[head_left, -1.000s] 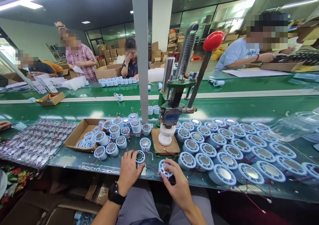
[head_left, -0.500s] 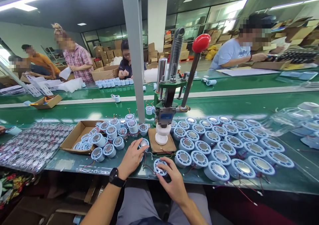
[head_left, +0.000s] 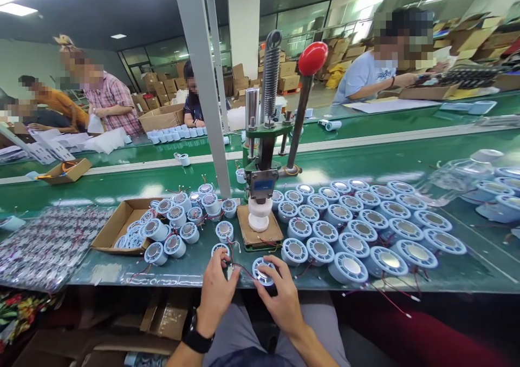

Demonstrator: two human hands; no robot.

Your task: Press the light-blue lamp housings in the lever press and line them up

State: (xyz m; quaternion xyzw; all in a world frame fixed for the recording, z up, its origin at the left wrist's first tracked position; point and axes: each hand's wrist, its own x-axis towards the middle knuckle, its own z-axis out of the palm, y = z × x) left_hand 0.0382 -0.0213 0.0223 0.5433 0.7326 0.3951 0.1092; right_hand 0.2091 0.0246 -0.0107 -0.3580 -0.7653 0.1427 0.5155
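Observation:
My right hand (head_left: 280,288) is closed around a light-blue round housing (head_left: 263,271) with a silver disc on top, at the table's front edge. Thin dark-red wires (head_left: 244,270) run from this housing toward my left hand (head_left: 218,281). The left thumb and fingers are pinched around the wire end, where a small white connector (head_left: 230,272) shows. Just beyond the left fingertips stands one more blue housing (head_left: 220,249), partly covered by them, and another (head_left: 224,231) behind it. A hand press (head_left: 262,185) with a red-knobbed lever (head_left: 312,58) and white pressing pieces (head_left: 259,218) stands ahead.
Rows of similar housings (head_left: 351,230) fill the right side, wires trailing over the edge. A cardboard box (head_left: 106,231) of blue rings and piled housings (head_left: 176,214) stand left, beside bagged parts (head_left: 52,242). A grey post (head_left: 203,85) rises behind. Co-workers sit across the green line (head_left: 365,148).
My left hand has left the housing near the press and come back toward me, pinching the wire end. My right hand keeps its housing. The view has shifted slightly right.

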